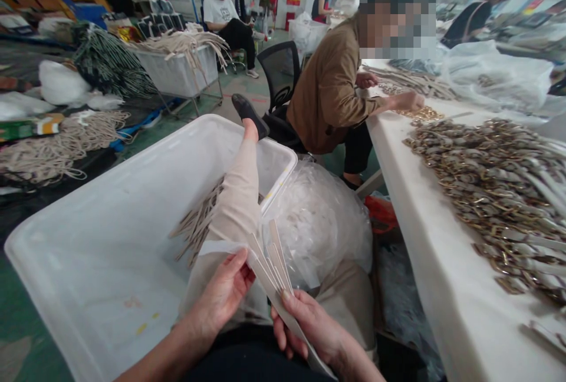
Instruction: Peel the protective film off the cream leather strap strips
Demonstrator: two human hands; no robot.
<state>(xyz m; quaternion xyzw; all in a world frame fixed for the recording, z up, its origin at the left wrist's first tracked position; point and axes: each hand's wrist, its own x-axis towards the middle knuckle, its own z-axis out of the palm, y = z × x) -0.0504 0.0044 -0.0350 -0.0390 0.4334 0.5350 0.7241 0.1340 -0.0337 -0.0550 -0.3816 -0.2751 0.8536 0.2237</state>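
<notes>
Above my lap, my right hand (303, 320) is closed around a small bunch of flat beige strips (276, 258), their ends fanned upward. One wide strip runs down past my palm toward the lower edge. My left hand (227, 285) pinches a thin white translucent piece (221, 246) between thumb and fingertips, right beside the top of that wide strip. Whether the white piece is attached to the strip, I cannot tell. More beige strips (198, 220) lie in the large white tub (110, 211) under my outstretched leg.
At right stands a white-covered table (411, 205) with a heap of straps with metal buckles (495, 187). A co-worker in a brown jacket (327, 87) sits at its far end. A clear plastic bag (322, 217) bulges beside the tub. Behind is a strap-filled cart (177, 69).
</notes>
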